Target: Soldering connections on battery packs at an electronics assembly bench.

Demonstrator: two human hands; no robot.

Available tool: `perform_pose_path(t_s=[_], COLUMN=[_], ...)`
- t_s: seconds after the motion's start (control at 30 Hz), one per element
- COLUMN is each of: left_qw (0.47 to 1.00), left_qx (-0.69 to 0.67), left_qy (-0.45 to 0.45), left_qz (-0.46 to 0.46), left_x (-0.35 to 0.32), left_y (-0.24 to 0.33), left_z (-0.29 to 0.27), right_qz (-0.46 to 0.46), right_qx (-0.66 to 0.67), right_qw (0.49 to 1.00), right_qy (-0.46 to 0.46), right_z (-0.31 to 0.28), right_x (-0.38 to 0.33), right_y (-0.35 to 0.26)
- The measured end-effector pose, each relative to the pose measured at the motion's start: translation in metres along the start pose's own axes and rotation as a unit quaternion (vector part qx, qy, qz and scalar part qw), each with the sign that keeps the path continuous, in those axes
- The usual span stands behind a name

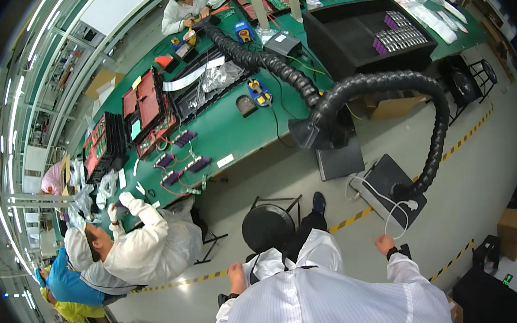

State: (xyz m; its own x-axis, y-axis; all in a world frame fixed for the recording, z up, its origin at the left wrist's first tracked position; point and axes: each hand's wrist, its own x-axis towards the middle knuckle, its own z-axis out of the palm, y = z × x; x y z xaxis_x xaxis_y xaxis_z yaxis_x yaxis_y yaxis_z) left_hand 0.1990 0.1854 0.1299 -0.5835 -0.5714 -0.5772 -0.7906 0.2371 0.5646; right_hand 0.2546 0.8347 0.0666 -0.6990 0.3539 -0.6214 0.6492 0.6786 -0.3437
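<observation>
White striped coat sleeves fill the lower edge, and both of the person's hands hang free of everything: the left hand [236, 278] sits low by the hip, fingers seemingly curled, though too small to be sure; the right hand [383, 244] looks loosely closed on nothing, just below a white cable [390, 205] that loops off a dark floor unit [391, 187]. Nearest them is a round black stool [268, 227], standing on the floor off the green bench's [230, 131] near edge. Black ribbed extraction hose [394, 82] arches over that edge, probably to draw fumes. Along the bench's left end, red trays [144, 99] hold circuit boards, and purple cell packs [183, 138] lie beside them, within reach of a seated co-worker [146, 247].
</observation>
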Motion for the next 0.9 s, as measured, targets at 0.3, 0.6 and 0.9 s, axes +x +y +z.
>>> perform_pose_path(t_s=[0.3, 0.6, 0.9], left_qw=[0.961, 0.953, 0.970], left_qx=[-0.126, -0.059, -0.038], left_qy=[-0.248, -0.264, -0.239], left_qz=[-0.007, -0.137, -0.036], left_x=[-0.011, -0.059, -0.126], left_y=[-0.044, -0.154, -0.129], left_z=[0.029, 0.010, 0.119], right_qz=[-0.033, -0.031, -0.058], right_qx=[0.138, 0.151, 0.029], right_qw=[0.990, 0.988, 0.994], right_qy=[0.002, -0.015, -0.087], right_z=[0.111, 0.097, 0.054], right_x=[-0.172, -0.277, -0.173], right_y=[-0.024, 0.029, 0.199])
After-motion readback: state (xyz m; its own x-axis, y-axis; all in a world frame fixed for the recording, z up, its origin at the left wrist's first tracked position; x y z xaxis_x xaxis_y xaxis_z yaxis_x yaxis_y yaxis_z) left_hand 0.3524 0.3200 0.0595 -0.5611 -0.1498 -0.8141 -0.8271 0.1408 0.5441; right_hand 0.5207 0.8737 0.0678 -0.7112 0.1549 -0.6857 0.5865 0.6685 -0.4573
